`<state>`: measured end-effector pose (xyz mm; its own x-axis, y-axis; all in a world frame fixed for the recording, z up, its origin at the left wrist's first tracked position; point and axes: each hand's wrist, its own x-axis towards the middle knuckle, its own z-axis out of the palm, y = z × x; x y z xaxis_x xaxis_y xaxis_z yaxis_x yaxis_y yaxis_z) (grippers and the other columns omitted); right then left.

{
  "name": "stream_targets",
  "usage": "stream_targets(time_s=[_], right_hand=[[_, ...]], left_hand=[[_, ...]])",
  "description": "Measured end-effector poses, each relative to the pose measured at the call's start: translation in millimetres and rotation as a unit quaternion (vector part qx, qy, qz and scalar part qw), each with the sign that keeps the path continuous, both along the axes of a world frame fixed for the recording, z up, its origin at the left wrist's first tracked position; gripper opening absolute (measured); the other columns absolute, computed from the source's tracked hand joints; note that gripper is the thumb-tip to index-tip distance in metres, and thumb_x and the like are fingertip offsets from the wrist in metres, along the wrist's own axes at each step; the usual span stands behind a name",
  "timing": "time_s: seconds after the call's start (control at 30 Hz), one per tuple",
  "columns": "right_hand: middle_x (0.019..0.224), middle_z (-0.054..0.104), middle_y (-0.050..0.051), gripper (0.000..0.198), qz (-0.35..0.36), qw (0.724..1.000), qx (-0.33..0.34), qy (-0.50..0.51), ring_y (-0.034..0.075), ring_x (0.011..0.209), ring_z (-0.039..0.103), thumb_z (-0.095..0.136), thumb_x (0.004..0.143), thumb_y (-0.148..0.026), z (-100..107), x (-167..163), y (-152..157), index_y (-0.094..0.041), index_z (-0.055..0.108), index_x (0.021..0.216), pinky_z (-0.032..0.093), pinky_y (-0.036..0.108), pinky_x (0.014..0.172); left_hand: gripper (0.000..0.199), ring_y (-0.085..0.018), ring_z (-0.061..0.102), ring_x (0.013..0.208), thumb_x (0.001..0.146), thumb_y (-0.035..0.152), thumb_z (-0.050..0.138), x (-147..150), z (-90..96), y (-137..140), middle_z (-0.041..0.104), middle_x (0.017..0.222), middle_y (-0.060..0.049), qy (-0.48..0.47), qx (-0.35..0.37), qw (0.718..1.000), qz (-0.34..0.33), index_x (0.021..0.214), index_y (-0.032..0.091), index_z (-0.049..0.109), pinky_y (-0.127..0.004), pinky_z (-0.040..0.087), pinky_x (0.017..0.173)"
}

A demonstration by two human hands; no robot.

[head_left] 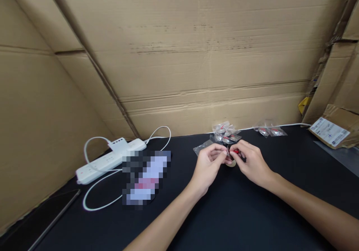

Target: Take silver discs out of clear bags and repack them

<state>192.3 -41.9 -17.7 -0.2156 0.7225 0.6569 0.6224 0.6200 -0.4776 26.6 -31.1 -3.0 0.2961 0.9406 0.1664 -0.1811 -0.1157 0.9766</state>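
Right hand (251,159) pinches small red item (236,151) over desk (238,213), near plastic bags (223,127). Left hand (208,164) alongside; cannot tell its grip. Item could slip if fingertip pinch loosens.

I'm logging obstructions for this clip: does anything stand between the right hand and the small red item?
Nothing visible does: the right hand has the small red item at its fingertips. The left hand is close beside it, and the pile of plastic-wrapped pieces lies beyond the hands, out of the way.
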Motion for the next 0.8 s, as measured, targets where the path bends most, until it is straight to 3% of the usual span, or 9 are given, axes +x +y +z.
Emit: stream_targets(time_s=[0.3, 0.6, 0.8], right_hand=[[0.083, 0.064, 0.005, 0.016, 0.074, 0.996, -0.021, 0.04, 0.015, 0.071, 0.061, 0.053, 0.091, -0.017, 2.0, -1.3, -0.5, -0.018, 0.069, 0.094, 0.049, 0.028, 0.067], [0.08, 0.064, 0.002, 0.011, 0.075, 0.995, -0.034, 0.054, 0.014, 0.069, 0.061, 0.053, 0.088, -0.013, 4.6, -0.9, -0.6, -0.019, 0.061, 0.091, 0.049, 0.027, 0.067], [0.087, 0.064, 0.003, 0.02, 0.085, 0.993, -0.047, 0.061, 0.014, 0.07, 0.06, 0.055, 0.085, -0.013, 8.7, -1.8, -3.5, -0.02, 0.059, 0.103, 0.05, 0.028, 0.068]], left_hand=[[0.024, -0.015, 0.067, 0.064, 0.069, 0.018, 0.075, -3.2, 0.5, 2.2, 0.064, 0.077, -0.002, -0.035, -0.055, 0.998, -0.003, 0.088, 0.013, 0.061, -0.032, 0.056, 0.071], [0.025, -0.016, 0.066, 0.068, 0.071, 0.017, 0.073, -2.9, -0.7, 3.5, 0.065, 0.075, -0.002, -0.021, -0.038, 0.999, -0.025, 0.091, 0.014, 0.06, -0.033, 0.053, 0.075], [0.02, -0.014, 0.064, 0.065, 0.07, 0.011, 0.069, -3.7, 2.2, 3.0, 0.064, 0.074, -0.002, -0.021, -0.043, 0.998, -0.034, 0.088, 0.013, 0.06, -0.031, 0.053, 0.071]])
